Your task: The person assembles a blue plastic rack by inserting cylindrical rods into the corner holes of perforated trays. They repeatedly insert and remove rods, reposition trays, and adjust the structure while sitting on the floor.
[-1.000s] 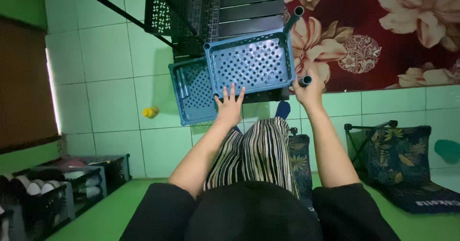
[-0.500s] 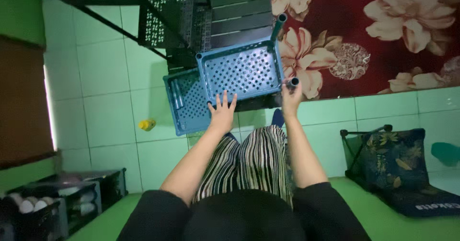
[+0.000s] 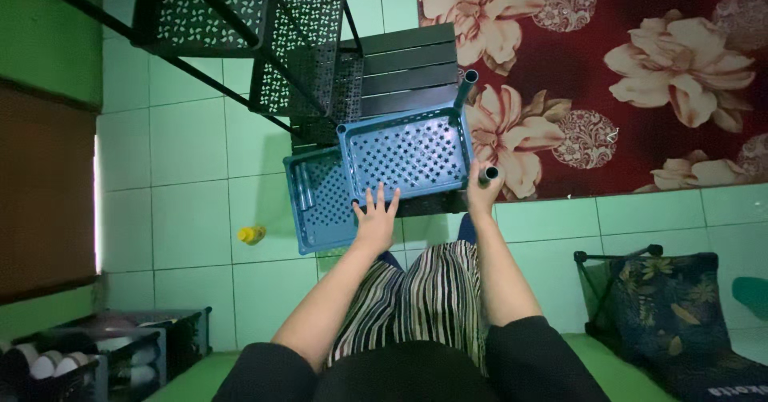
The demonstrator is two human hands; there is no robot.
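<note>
- Head view: left hand (image 3: 376,214) spread flat, fingers open, pressed on near rim of blue perforated tray (image 3: 406,155).
- Right hand (image 3: 482,194) closed around dark tube (image 3: 488,173) at tray's right corner.
- Second blue tray (image 3: 318,202) just left of left hand.
- Floral carpet (image 3: 640,74) beyond right hand.

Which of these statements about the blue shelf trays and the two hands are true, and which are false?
1. The left hand lies flat with spread fingers on the upper blue tray. True.
2. The right hand is empty. False: its grip is around a dark tube at the tray's corner.
3. A second blue tray lies partly under the first. True.
4. The carpet is plain grey. False: dark red with large flowers.
</note>
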